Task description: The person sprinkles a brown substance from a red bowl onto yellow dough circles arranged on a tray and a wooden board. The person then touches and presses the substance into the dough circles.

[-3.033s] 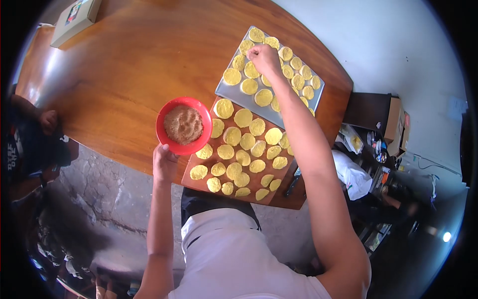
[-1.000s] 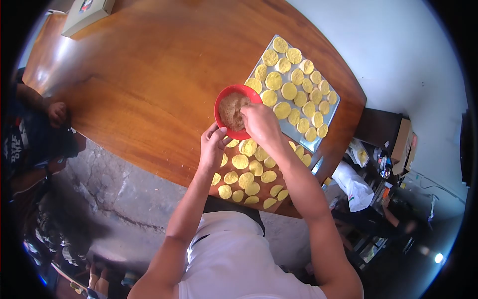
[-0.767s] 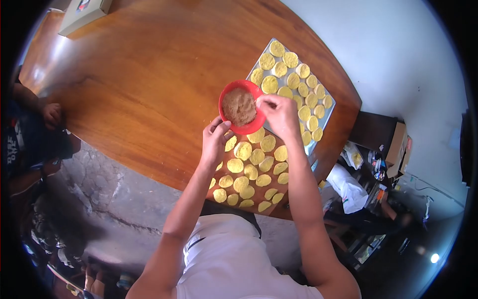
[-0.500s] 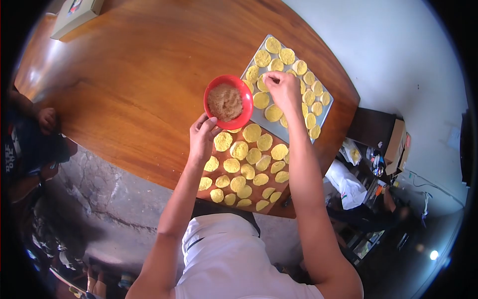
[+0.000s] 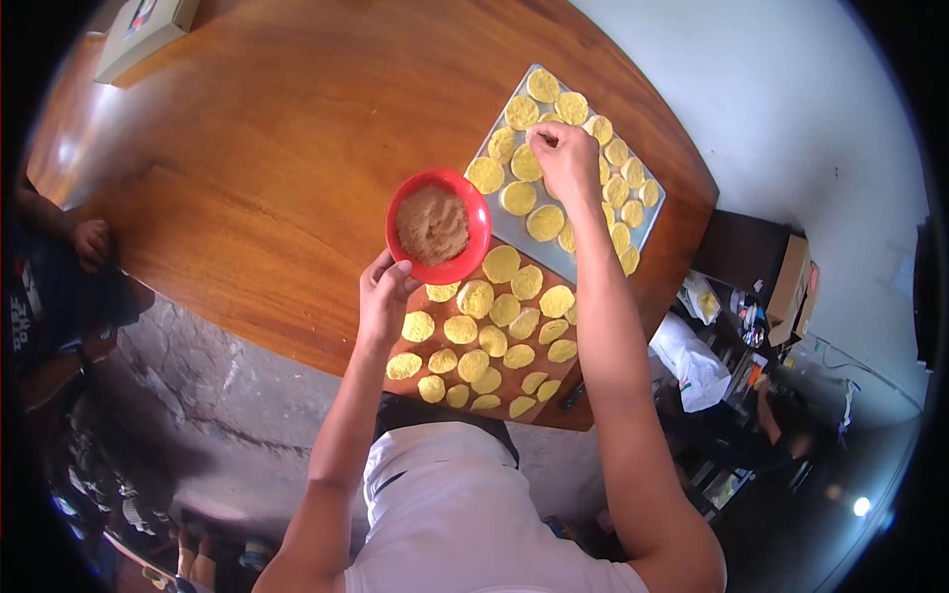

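My left hand [image 5: 381, 292] grips the near rim of a red bowl [image 5: 465, 247] filled with brown crumbs, held just above the table edge. My right hand [image 5: 565, 158] hovers over a metal tray [image 5: 491, 219] of yellow dough rounds, fingertips pinched together above one round; what is pinched is too small to see. Several more yellow rounds [image 5: 494, 326] lie on a wooden board [image 5: 415, 298] near my body.
The brown wooden table [image 5: 267, 148] spreads to the left and far side, with a flat box [image 5: 143, 35] at its far left corner. Another person's hand [image 5: 89, 242] rests at the left edge. Cluttered shelves stand at the right.
My right hand left the red bowl and moved out over the tray with fingers pinched. My left hand drew the bowl back toward me and to the left.
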The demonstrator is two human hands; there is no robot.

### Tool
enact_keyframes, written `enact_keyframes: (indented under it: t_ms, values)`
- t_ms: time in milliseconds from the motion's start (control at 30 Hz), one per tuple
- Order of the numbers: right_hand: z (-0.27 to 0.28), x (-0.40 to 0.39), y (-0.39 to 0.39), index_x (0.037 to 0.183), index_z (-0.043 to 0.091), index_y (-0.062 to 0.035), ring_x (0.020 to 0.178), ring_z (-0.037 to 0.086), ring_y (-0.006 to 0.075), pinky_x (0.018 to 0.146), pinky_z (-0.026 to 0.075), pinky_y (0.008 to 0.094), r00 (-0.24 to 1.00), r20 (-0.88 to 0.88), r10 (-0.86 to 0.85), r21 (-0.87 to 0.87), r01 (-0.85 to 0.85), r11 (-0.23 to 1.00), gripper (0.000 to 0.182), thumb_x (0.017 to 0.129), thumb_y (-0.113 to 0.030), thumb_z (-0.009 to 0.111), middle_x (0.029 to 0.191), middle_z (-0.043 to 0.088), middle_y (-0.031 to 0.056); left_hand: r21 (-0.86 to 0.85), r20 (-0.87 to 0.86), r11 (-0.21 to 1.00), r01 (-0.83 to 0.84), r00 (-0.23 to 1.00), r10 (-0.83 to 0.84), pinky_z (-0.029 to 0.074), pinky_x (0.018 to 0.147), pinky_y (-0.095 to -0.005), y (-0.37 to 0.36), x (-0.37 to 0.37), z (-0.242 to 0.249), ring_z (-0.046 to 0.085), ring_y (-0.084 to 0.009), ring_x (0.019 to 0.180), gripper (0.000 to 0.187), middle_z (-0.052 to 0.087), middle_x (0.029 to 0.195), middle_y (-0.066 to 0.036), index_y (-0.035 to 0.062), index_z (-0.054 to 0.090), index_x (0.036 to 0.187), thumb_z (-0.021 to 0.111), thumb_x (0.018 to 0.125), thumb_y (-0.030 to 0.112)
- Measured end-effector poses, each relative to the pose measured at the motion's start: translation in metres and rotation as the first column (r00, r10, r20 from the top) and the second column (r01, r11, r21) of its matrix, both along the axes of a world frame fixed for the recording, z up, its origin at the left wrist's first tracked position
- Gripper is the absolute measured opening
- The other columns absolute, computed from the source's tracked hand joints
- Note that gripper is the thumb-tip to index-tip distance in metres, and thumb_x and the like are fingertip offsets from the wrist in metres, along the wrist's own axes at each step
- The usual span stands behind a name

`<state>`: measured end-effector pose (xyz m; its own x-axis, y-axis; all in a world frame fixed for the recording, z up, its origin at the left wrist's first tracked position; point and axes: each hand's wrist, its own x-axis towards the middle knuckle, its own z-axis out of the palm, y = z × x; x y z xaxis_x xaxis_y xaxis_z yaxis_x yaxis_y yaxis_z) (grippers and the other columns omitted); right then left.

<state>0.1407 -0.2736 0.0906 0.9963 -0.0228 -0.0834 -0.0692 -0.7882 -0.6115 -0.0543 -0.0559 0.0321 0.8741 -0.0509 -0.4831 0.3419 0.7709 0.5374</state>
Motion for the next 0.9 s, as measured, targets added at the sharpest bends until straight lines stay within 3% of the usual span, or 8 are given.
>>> enact_keyframes:
  t_ms: [300,433,500,633,900]
  values:
    - [0.002,0.005,-0.015,0.089,0.072,-0.0018,0.065,0.068,0.0201,0.062,0.050,0.0310,0.997,0.040,-0.066,0.081,0.063,0.995,0.014,0.084,-0.013,0.065,0.074,0.070,0.0143,-0.005,0.002,1.000,-0.012,1.000,0.012,0.052,0.093,-0.0339,0.010,-0.004,-0.008,0.064,-0.0191,0.106,0.042,0.063,0.119,-0.013,-0.0080,0.053,0.127,0.058,0.091,0.013]
    - [0.005,-0.006,-0.036,0.090,0.072,-0.0018,0.065,0.068,0.0203,0.062,0.050,0.0311,0.997,-0.006,-0.076,-0.013,0.076,0.997,0.014,0.084,-0.013,0.066,0.075,0.070,0.0151,0.016,0.011,1.000,-0.017,1.000,0.017,0.052,0.094,-0.0337,0.013,-0.004,-0.005,0.064,-0.0188,0.105,0.042,0.063,0.118,-0.013,-0.0079,0.053,0.126,0.057,0.091,0.014]
    - [0.002,-0.010,-0.046,0.094,0.072,0.0007,0.072,0.069,0.0159,0.068,0.052,0.0284,0.995,-0.028,-0.093,-0.083,0.091,0.992,0.017,0.084,-0.013,0.069,0.080,0.072,0.0125,0.030,0.004,0.999,-0.011,1.000,0.011,0.052,0.094,-0.0337,0.016,-0.006,-0.007,0.064,-0.0188,0.105,0.042,0.063,0.118,-0.013,-0.0079,0.053,0.126,0.057,0.091,0.015]
    - [0.011,-0.016,-0.050,0.092,0.073,-0.0017,0.069,0.069,0.0228,0.065,0.052,0.0316,0.994,0.015,-0.113,-0.065,0.113,0.991,0.014,0.083,-0.012,0.068,0.080,0.071,0.0158,0.050,-0.018,0.999,0.012,1.000,-0.011,0.052,0.094,-0.0340,0.019,-0.010,-0.013,0.064,-0.0188,0.106,0.044,0.063,0.119,-0.013,-0.0080,0.053,0.126,0.058,0.090,0.016]
    - [0.018,-0.030,-0.046,0.089,0.072,-0.0009,0.067,0.068,0.0193,0.065,0.052,0.0307,0.990,-0.009,-0.141,0.016,0.142,0.990,0.013,0.083,-0.012,0.069,0.076,0.071,0.0129,0.043,-0.003,0.998,0.039,0.999,-0.039,0.052,0.094,-0.0336,0.016,-0.011,-0.008,0.064,-0.0183,0.105,0.044,0.063,0.119,-0.013,-0.0081,0.053,0.126,0.058,0.090,0.017]
